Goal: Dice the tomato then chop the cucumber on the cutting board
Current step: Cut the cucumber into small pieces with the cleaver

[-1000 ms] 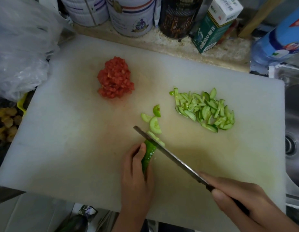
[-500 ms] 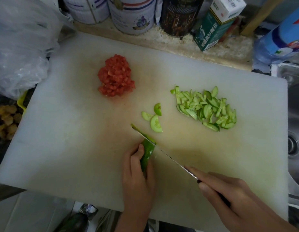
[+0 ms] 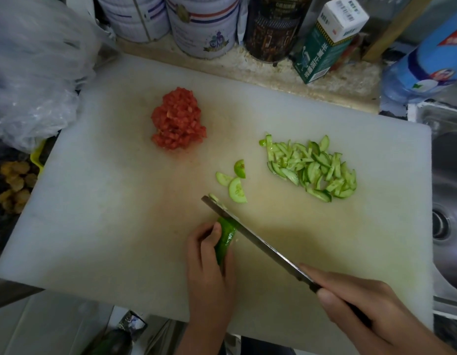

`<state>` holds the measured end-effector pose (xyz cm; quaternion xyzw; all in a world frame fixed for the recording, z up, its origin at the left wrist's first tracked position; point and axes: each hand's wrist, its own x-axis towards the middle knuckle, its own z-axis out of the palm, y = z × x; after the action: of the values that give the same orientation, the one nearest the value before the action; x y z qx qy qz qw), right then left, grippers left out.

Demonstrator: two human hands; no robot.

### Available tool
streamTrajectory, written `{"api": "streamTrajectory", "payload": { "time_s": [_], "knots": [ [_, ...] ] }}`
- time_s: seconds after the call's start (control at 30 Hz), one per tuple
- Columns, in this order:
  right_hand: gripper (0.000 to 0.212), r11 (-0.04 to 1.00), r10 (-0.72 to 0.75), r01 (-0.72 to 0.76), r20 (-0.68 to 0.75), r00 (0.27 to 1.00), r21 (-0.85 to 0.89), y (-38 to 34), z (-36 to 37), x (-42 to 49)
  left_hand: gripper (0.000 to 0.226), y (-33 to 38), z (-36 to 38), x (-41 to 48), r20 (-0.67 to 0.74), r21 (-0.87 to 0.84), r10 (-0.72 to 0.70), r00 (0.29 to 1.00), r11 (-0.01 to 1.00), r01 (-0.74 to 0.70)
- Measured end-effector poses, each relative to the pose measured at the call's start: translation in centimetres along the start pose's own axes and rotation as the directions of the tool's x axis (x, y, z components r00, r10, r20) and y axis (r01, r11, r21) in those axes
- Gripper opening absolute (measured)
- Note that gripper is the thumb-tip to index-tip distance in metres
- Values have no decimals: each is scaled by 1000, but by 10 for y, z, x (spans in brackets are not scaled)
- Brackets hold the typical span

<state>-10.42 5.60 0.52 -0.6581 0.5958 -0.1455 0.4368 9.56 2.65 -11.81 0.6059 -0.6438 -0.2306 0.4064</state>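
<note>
The white cutting board [image 3: 107, 201] fills the view; taking its middle as the clock's centre, the diced tomato [image 3: 177, 119] sits in a red heap toward 11 o'clock; the chopped cucumber [image 3: 312, 170] lies in a pile toward 2 o'clock, well apart from it. Three loose slices [image 3: 236, 189] lie near the centre, just beyond the knife tip. At 6 o'clock the left hand [image 3: 209, 272] lies on the board, fingers curled over the cucumber stub [image 3: 225, 239] and pinning it down; only the stub's cut end shows past the fingertips. The knife [image 3: 255, 242] slants from 5 o'clock toward the centre, its blade crossing that cut end; a thin sliver clings near the tip. The right hand [image 3: 363, 303], at 5 o'clock by the board's edge, is wrapped round the dark handle, one finger reaching onto the blade. Beyond the board at 12 o'clock stand tins [image 3: 201, 24] and a green carton [image 3: 327, 39]; a plastic bag [image 3: 35, 73] bulges at 10 o'clock; a blue bottle [image 3: 427, 55] stands at 2 o'clock, and a steel sink [image 3: 450, 201] lies at 3 o'clock.
</note>
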Motion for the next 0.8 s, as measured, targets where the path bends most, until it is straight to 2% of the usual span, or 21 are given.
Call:
{"api": "streamTrajectory", "payload": {
  "time_s": [0.33,0.47,0.7,0.8],
  "knots": [
    [40,986,-72,70,-3,997,-150,-5,3,5,24,1,2,0,-40,-24,-79,996,997,78],
    [40,983,-62,61,1,998,-174,1,9,10,20,3,2,-3,-43,-34,-37,998,999,35],
    [40,994,-48,51,35,998,-100,13,26,30,25,3,0,-10,-75,8,10,997,1000,-9],
    [40,998,-58,58,-8,998,10,6,21,33,31,2,-5,-15,-39,12,2,999,1000,-1]
  ]
}}
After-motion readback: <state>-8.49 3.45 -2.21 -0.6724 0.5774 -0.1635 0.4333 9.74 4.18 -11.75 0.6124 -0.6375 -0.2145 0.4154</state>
